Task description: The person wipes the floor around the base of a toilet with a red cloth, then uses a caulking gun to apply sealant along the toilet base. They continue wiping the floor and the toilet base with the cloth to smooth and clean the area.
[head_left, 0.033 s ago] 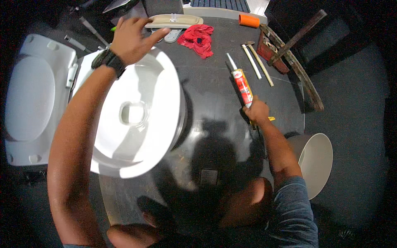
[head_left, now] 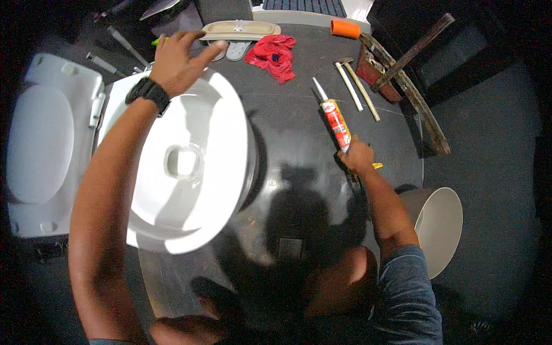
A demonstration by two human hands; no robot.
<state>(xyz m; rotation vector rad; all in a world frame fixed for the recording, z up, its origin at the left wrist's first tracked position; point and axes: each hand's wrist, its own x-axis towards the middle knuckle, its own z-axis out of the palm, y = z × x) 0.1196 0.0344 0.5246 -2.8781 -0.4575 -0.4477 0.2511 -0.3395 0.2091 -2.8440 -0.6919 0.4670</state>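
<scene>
My left hand [head_left: 178, 64] is open above the far rim of a white toilet bowl [head_left: 233, 167], its thumb and fingers stretched out. I cannot tell whether it touches the rim. A black watch is on that wrist. In my right hand [head_left: 357, 156] is a caulking gun [head_left: 378, 165], gripped at its rear end and mostly hidden by the fingers. It carries a red and white sealant cartridge [head_left: 336, 123], whose white nozzle points away from me over the dark tiled floor. The white toilet seat and lid [head_left: 43, 144] stand left of the bowl.
Past the bowl lie a beige tank lid [head_left: 259, 29], a slipper [head_left: 237, 50] and a red cloth [head_left: 273, 54]. At the far right are an orange pipe piece [head_left: 345, 29], a white stick [head_left: 349, 86], a hammer [head_left: 365, 95] and old wood [head_left: 420, 103]. A beige bucket [head_left: 451, 230] stands right.
The view has shifted a little. My left hand has moved slightly left and nearer; my right hand keeps its hold on the caulking gun.
</scene>
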